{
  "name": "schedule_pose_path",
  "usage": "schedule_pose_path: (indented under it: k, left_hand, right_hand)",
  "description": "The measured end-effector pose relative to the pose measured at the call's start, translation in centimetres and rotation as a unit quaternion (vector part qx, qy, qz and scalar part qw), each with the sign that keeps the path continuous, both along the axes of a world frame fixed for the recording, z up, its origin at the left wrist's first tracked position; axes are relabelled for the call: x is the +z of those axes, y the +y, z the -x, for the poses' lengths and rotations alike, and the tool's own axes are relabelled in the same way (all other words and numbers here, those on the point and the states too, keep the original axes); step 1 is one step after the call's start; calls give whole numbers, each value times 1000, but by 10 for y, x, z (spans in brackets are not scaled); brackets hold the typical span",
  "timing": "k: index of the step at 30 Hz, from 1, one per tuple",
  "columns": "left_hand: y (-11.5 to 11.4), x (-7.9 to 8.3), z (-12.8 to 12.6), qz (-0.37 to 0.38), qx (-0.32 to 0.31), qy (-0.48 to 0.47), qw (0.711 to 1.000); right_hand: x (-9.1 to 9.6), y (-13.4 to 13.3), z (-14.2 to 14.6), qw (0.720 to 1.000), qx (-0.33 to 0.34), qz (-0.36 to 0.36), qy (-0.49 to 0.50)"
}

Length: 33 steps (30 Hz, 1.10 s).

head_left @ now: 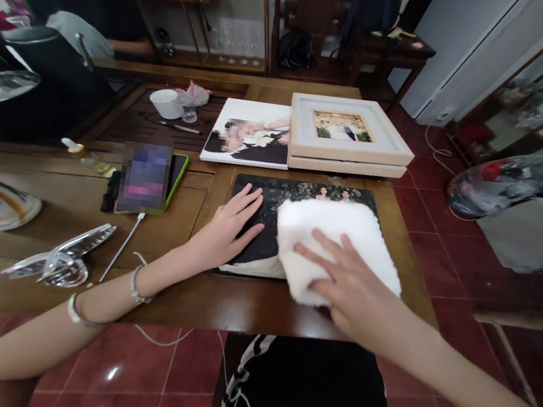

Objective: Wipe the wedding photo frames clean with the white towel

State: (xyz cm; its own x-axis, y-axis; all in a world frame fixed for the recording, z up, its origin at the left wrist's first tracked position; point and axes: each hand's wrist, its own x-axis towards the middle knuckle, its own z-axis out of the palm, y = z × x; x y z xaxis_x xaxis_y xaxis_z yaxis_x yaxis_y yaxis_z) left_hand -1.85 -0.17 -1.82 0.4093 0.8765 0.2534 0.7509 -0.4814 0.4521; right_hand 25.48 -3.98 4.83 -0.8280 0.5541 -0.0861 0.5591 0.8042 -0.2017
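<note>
A dark photo panel (266,243) lies flat near the front edge of the wooden table, its picture showing two figures at the top. My left hand (235,225) rests on the panel's left side, fingers spread. Over the right part of the panel lies a fluffy white cloth (363,233), hiding much of the picture. My right hand (341,281) presses down on this cloth with its fingers stretched out and apart, flat rather than gripping. Behind the panel are a white-edged photo print (253,150) and pale wooden picture frames (349,154), stacked.
A phone (176,183) with a cable, a silver winged ornament (59,258), a dropper bottle (90,161) and a white cup (167,103) stand to the left. Another person (111,12) is across the table at back left. The table's right edge drops to red floor tiles (449,269).
</note>
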Motion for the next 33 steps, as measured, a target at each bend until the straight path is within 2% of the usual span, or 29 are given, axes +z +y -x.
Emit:
schedule_pose_path:
  k: [3, 6, 10, 15, 19, 22, 24, 27, 33]
  left_hand:
    - [0, 1, 0, 6, -1, 4, 1000]
    - [0, 2, 0, 8, -3, 6, 1000]
    - [1, 1, 0, -2, -5, 2, 1000]
    - [0, 1, 0, -7, -6, 5, 1000]
    - [0, 1, 1, -10, -6, 4, 1000]
    - [0, 1, 1, -9, -7, 6, 1000]
    - [0, 2, 1, -6, -7, 6, 1000]
    - [0, 2, 1, -2, -8, 4, 1000]
    - [0, 0, 1, -5, -7, 0, 1000]
  right_hand:
    - [0, -22, 2, 999, 29, 14, 21]
    - [-1, -20, 0, 998, 43, 12, 35]
    - [-4, 6, -3, 999, 32, -5, 36]
    - [-12, 55, -4, 997, -9, -57, 51]
    - [-15, 92, -2, 996, -31, -67, 56]
    - [-14, 105, 1, 995, -54, -65, 46]
    - [-12, 102, 1, 995, -52, -67, 51]
    - [-8, 81, 1, 997, -35, -60, 43]
    - [2, 4, -5, 1000, -14, -25, -11]
